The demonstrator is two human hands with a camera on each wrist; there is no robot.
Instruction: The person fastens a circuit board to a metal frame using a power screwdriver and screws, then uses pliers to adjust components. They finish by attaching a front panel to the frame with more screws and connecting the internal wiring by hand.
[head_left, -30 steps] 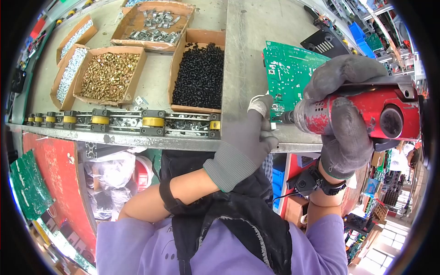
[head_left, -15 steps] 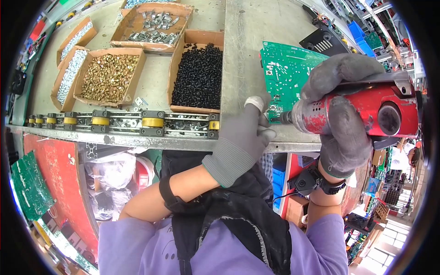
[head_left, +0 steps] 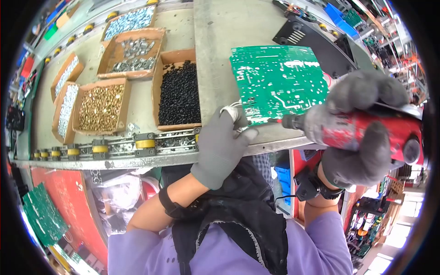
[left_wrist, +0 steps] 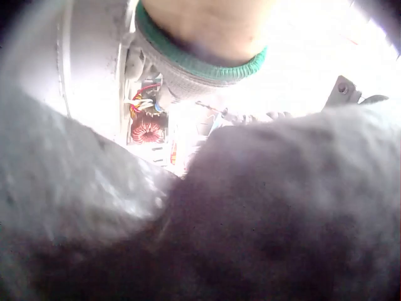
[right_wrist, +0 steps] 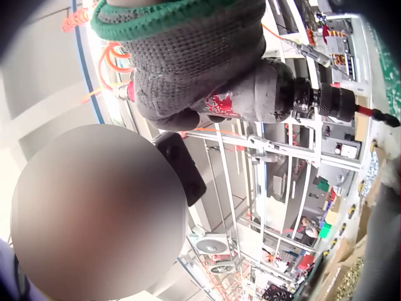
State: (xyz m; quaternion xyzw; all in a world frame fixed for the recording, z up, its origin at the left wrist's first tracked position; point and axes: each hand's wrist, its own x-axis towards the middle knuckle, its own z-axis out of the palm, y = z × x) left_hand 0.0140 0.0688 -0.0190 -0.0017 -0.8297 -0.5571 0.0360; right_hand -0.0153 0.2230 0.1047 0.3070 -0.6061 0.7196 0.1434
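Note:
In the head view my gloved left hand [head_left: 220, 146] pinches the near left corner of a green circuit board [head_left: 279, 82], thumb at the near edge and a white-wrapped fingertip at the left side. The board's soldered face is up. My gloved right hand [head_left: 362, 133] grips a red power drill [head_left: 343, 130], fingers wrapped round its body. Its dark chuck [right_wrist: 335, 101] carries a red and black bit [right_wrist: 376, 114], which points left at the board's near edge. Blurred glove fingers fill the left wrist view, with a copper coil [left_wrist: 148, 132] and coloured wires behind them.
Cardboard trays of black screws [head_left: 178, 94], brass-coloured fasteners [head_left: 101, 107] and metal clips [head_left: 135, 57] stand at left. A roller rail [head_left: 145, 143] runs along the bench's front edge. A black slotted panel [head_left: 311, 43] lies behind the board at right.
The head view has shifted, with trays and board now lower and further left. The drill and right hand have drawn away from the board to the right, showing more of its face.

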